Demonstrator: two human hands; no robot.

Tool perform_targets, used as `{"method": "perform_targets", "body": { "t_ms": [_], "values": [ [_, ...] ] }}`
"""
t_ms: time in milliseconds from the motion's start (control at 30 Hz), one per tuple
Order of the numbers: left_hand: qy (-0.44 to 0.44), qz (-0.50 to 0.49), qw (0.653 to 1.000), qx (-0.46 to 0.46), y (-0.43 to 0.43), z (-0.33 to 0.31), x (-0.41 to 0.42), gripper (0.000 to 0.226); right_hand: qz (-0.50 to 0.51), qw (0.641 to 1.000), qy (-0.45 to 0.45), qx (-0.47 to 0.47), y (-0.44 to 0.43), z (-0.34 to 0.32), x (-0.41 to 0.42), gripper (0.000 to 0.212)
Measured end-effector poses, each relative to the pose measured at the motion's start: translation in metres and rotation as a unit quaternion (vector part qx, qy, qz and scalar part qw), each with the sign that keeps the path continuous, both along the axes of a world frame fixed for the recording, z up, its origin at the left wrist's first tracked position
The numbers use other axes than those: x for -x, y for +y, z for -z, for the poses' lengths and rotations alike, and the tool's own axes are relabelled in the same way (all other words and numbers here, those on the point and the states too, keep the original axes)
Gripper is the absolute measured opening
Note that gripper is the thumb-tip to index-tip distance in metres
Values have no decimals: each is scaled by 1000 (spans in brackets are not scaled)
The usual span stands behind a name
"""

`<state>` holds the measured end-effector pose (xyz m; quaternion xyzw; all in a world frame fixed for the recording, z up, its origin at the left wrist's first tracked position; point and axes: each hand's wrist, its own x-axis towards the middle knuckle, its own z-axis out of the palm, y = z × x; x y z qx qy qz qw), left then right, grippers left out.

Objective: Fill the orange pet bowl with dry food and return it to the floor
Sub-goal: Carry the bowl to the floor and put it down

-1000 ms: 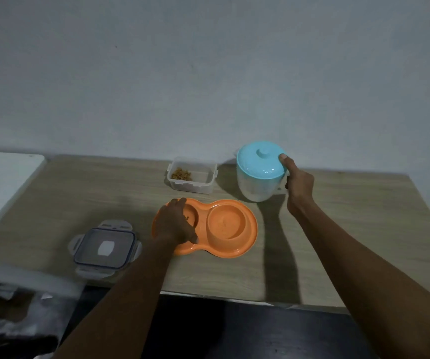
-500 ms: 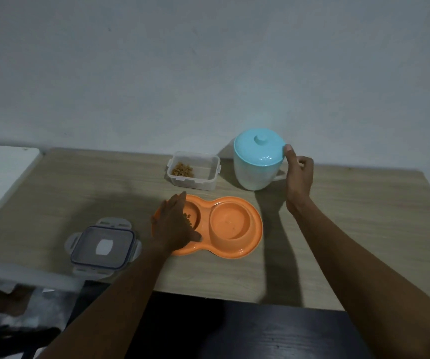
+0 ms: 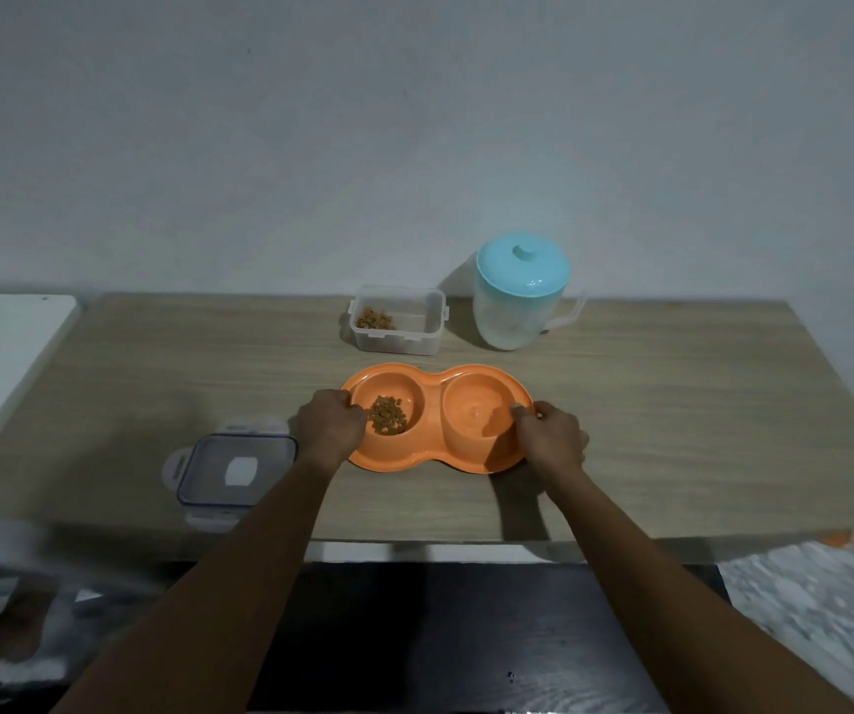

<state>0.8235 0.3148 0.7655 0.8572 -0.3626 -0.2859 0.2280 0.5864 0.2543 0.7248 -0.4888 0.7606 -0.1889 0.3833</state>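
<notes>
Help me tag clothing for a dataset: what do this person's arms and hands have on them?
The left forearm and right forearm are bare to the frame's edge, no sleeves. The left hand and right hand are ungloved; no watch or bracelet shows at either wrist. Too dim to rule out a ring.

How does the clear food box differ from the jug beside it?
The clear food box is low and rectangular; the jug is taller and round. The box stands open, a little dry food inside; the jug wears a light blue lid. The jug has a side handle; the box has none. Both are translucent plastic, upright on the table.
</notes>
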Motion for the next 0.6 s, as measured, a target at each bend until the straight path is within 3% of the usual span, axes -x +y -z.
{"method": "perform_targets", "body": {
  "t_ms": [133, 367, 533, 600],
  "values": [
    [1, -1, 1000, 26, 6, -9, 7, 21, 28, 994, -101, 22, 13, -9, 10, 46],
    [51, -14, 996, 67, 21, -40, 58, 37, 52, 980, -186, 53, 32, -31, 75, 42],
    [84, -16, 991, 101, 32, -66, 148, 43, 50, 969, -224, 90, 37, -58, 174, 29],
    [89, -18, 990, 108, 34, -74, 194, 43, 49, 967, -230, 100, 36, -68, 222, 36]
  ]
}}
